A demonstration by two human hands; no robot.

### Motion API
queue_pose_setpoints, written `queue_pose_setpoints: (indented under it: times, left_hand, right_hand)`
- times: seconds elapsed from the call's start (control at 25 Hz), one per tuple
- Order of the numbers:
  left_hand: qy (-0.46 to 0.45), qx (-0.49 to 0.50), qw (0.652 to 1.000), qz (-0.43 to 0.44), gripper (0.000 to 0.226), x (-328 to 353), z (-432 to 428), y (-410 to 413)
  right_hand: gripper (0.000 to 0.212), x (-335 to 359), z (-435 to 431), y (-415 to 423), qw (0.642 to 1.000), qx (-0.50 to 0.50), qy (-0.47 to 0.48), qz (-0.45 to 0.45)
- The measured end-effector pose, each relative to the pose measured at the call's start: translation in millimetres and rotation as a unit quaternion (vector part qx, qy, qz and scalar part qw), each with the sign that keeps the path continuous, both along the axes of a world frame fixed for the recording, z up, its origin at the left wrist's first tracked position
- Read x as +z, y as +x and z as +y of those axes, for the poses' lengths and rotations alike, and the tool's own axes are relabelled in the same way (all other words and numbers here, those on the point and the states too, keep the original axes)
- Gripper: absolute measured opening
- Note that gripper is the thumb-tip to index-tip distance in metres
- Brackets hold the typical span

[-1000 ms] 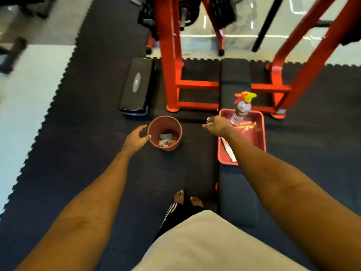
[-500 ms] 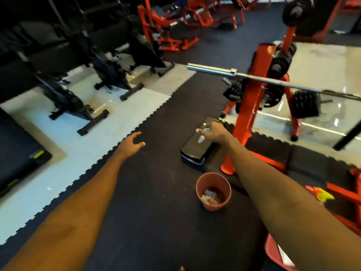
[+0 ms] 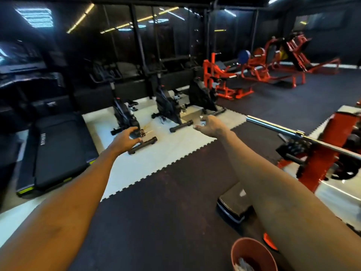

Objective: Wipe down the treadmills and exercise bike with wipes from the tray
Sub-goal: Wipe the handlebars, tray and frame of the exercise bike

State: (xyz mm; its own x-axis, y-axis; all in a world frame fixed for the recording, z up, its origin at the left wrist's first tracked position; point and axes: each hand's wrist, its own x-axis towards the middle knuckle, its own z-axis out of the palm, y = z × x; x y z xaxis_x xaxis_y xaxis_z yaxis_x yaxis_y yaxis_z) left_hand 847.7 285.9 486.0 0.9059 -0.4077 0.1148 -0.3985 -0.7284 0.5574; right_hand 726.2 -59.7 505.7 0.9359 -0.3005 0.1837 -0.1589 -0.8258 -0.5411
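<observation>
Stretched toward the exercise bike (image 3: pixel 125 114), the left hand (image 3: pixel 125 140) spread empty while the right hand (image 3: pixel 210 127) seemingly pinched a wipe (image 3: pixel 201 117), ready to clean.

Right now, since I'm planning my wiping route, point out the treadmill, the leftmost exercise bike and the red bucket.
treadmill (image 3: pixel 58 145), head view, on its black belt.
leftmost exercise bike (image 3: pixel 124 114), head view, on its dark body.
red bucket (image 3: pixel 256 249), head view, on its inner wall.

To your right, a chrome steel barbell (image 3: pixel 273 127) sits on a red metal rack (image 3: pixel 320 163); a black step platform (image 3: pixel 232 208) lies near a reddish plastic bucket (image 3: pixel 252 247).
</observation>
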Motion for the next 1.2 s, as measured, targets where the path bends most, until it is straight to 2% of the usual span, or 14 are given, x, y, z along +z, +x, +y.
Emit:
queue_pose_setpoints:
  times: [0.12, 0.24, 0.44, 1.04, 1.2]
  left_hand:
    - [-0.011, 0.03, 0.999, -0.025, 0.064, 27, 34, 25]
    - [0.0, 0.058, 0.997, -0.044, 0.061, 49, 62, 57]
    - [0.012, 0.086, 0.993, -0.074, 0.062, 79, 100, 125]
    - [0.029, 0.129, 0.987, -0.088, 0.065, 105, 79, 378]
    - [0.032, 0.133, 0.987, -0.084, 0.066, 104, 74, 459]
  right_hand:
    - [0.058, 26, 27, 44, 0.999, 0.022, -0.036, -0.019]
    - [0.049, 44, 45, 79, 0.999, 0.032, -0.022, -0.031]
    - [0.056, 60, 60, 151, 0.997, 0.055, -0.02, -0.045]
    - [0.06, 100, 29, 458, 0.991, 0.106, -0.02, -0.082]
    - [0.062, 92, 30, 549, 0.989, 0.124, -0.022, -0.071]
